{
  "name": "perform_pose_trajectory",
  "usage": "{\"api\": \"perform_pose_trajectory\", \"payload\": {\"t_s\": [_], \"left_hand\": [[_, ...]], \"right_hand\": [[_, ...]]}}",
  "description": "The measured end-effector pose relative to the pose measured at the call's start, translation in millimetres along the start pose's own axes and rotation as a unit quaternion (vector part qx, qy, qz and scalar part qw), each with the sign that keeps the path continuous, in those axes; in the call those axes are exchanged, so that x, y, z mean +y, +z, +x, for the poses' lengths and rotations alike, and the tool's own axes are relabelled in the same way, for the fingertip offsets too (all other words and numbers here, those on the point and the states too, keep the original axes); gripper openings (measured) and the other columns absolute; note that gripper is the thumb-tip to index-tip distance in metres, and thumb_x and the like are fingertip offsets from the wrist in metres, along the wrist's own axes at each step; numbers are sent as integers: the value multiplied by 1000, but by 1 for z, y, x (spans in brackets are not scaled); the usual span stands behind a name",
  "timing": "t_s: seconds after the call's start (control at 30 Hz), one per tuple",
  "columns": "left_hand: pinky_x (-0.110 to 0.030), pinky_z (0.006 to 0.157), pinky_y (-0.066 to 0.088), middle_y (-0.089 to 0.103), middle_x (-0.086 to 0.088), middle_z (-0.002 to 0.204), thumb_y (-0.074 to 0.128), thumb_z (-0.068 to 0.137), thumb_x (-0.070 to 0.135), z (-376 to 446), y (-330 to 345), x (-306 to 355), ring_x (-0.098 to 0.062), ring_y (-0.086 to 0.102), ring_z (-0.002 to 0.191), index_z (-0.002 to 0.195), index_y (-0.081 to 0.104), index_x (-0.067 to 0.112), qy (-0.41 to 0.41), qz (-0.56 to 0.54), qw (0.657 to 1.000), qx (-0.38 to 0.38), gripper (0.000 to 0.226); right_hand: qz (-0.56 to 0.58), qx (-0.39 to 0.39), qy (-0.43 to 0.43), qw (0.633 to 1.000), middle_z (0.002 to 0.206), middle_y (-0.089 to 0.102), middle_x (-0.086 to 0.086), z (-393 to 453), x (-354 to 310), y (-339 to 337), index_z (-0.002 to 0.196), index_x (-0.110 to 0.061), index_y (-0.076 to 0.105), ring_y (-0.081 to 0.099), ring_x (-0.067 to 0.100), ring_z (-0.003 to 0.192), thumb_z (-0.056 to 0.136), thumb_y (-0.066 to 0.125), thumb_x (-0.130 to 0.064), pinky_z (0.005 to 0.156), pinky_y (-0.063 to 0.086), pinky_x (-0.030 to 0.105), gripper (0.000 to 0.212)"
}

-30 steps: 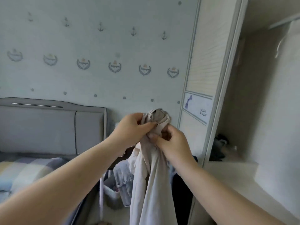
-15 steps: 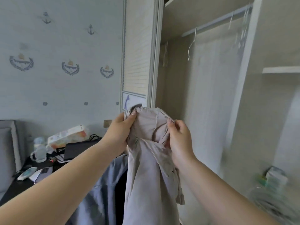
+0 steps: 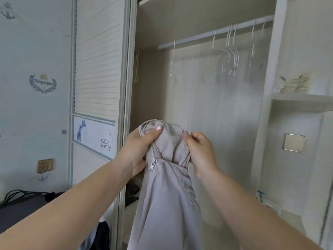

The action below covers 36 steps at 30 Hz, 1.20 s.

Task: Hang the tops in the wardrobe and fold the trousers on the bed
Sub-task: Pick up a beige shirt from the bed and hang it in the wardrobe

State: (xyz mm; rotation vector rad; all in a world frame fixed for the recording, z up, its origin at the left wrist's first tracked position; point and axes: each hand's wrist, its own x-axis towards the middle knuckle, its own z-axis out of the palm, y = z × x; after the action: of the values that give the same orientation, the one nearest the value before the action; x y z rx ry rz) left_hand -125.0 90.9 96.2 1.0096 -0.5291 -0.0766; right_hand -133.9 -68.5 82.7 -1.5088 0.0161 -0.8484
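A pale beige zip-up top (image 3: 167, 195) hangs down in front of me, held up by its collar. My left hand (image 3: 138, 150) grips the collar's left side beside the zipper, thumb on top. My right hand (image 3: 200, 152) pinches the collar's right side. Both hands are close together at chest height, facing the open wardrobe (image 3: 207, 109). Its white rail (image 3: 214, 34) runs across the top and carries several empty white wire hangers (image 3: 232, 53).
The wardrobe's louvred sliding door (image 3: 97, 73) stands at the left. A shelf (image 3: 302, 101) at the right holds a small pale bundle (image 3: 295, 83). A dark desk with cables (image 3: 23, 201) sits at the lower left. Dark clothing (image 3: 100, 235) lies below my left arm.
My view has swung right, away from the bed and wallpaper to the open wardrobe. Both hands kept hold of the top's collar and spread it a little.
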Motion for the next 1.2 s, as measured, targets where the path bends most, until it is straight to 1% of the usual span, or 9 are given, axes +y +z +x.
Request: {"api": "perform_pose_trajectory", "payload": {"t_s": [0.1,0.23,0.37,0.43,0.57,0.73,0.83,0.97,1.2], "left_hand": [[-42,85,57,69,-21,110,69,77,13,39,-7,6,-32,67,102,115,62,-3,-8,-25,997,-68,42],[-36,70,59,71,-21,101,67,81,6,82,1,5,-29,71,90,103,67,0,-6,-65,993,-94,23],[-38,70,60,71,-24,99,66,84,5,112,21,1,-32,71,87,100,68,-2,-24,-95,989,-115,18],[-38,68,60,71,-24,98,66,84,5,131,33,3,-32,71,86,104,67,-3,-23,-108,987,-117,21],[-35,65,60,71,-23,98,65,86,4,164,57,7,-29,71,81,109,65,-6,-15,-119,986,-116,25],[-39,70,60,70,-23,102,66,87,6,207,73,10,-33,69,93,110,65,-5,4,-108,988,-108,26],[-34,66,60,72,-19,94,66,86,6,234,74,11,-26,72,81,99,68,0,25,-118,987,-106,14],[-33,66,60,74,-14,86,67,86,6,271,65,10,-22,72,76,91,68,4,46,-106,988,-100,6],[-39,75,59,74,-16,91,69,84,8,331,64,4,-26,72,82,95,68,3,63,-101,987,-107,11]], "right_hand": [[-45,26,-30,998,70,57,3,32,-6,9,80,-2,58,52,15,67,87,64,-24,66,43,31,24],[-134,63,-69,987,61,60,-9,68,-17,13,69,-20,59,56,8,58,87,64,-25,63,48,28,19],[-229,65,-75,968,74,66,-2,98,-28,6,72,-23,59,64,18,73,88,60,-29,78,56,41,17],[-268,68,-89,957,79,67,-1,117,-37,0,76,-23,60,65,19,81,88,60,-32,81,55,44,15],[-369,69,-128,918,74,64,-6,151,-56,-11,75,-25,59,64,18,78,87,59,-35,79,55,42,16],[-451,63,-138,879,82,68,-2,190,-70,-18,75,-25,57,64,20,84,88,55,-38,78,54,37,18],[-514,71,-159,840,80,68,-1,214,-78,-17,75,-23,60,62,21,81,90,52,-39,71,49,30,23],[-518,76,-192,830,84,69,3,246,-78,-10,80,-13,66,61,24,80,92,51,-37,67,47,30,32],[-509,98,-267,812,95,64,2,299,-87,1,76,-25,57,59,21,86,92,52,-37,73,49,31,21]]}}
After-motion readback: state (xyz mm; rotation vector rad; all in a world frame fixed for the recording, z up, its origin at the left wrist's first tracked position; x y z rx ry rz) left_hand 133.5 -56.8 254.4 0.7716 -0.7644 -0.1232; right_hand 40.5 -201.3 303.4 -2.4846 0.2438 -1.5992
